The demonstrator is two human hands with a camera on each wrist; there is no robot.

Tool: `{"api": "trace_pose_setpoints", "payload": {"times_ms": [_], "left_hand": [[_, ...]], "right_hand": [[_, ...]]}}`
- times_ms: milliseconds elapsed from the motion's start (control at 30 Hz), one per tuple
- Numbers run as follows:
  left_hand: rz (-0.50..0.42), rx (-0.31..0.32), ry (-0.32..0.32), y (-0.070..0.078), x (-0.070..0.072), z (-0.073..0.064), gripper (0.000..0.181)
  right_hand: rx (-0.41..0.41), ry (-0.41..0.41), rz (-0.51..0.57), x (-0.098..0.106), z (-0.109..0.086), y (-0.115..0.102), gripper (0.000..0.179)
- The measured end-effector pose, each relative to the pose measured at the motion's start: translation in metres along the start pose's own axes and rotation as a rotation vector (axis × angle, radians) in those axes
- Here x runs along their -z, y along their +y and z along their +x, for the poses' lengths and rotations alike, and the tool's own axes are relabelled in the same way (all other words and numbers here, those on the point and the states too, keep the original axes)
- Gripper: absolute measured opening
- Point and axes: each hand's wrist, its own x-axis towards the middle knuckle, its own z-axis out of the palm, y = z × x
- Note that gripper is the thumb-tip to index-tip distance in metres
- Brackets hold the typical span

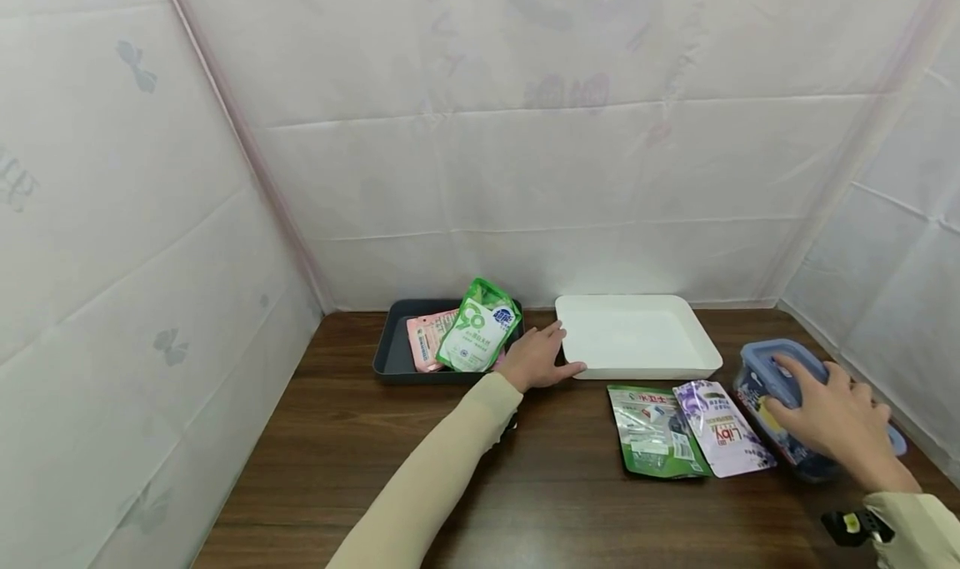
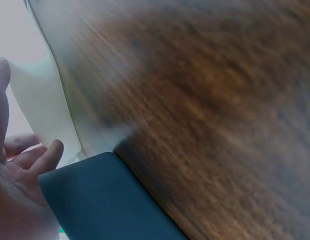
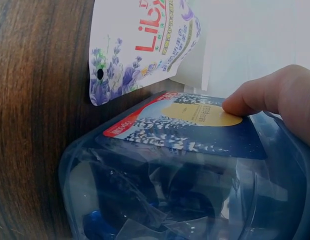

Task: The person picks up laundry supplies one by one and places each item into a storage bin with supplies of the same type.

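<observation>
My left hand is between the dark tray and the white tray, fingers spread, at the white tray's left front corner. A green-and-white pouch and a pink pouch lie in the dark tray. Over at the right, my right hand grips a clear plastic container with a blue lid from above. One digit presses its dark label, and plastic-wrapped contents show through the wall. Left of it lie a purple-white Liby pouch and a green pouch.
The brown wooden table carries everything. White sheeting rises behind it and along both sides. The container stands close to the right-hand sheet, and both trays sit near the back sheet.
</observation>
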Motion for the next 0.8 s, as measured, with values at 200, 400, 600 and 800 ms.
{"api": "trace_pose_setpoints", "payload": {"times_ms": [200,400,600,800], "left_hand": [[0.003,0.003,-0.007,0.001,0.001,0.0,0.078],[-0.005,0.006,-0.021,0.002,-0.002,-0.001,0.079],[-0.01,0.0,-0.006,0.002,-0.004,-0.002,0.077],[0.008,-0.01,0.008,0.001,-0.001,-0.002,0.077]], "right_hand": [[-0.022,-0.021,-0.018,0.001,0.001,0.0,0.089],[-0.034,-0.052,-0.017,0.004,0.005,0.005,0.092],[-0.021,-0.058,0.013,0.008,0.008,0.006,0.093],[-0.017,-0.067,0.019,0.009,0.011,0.006,0.093]]}}
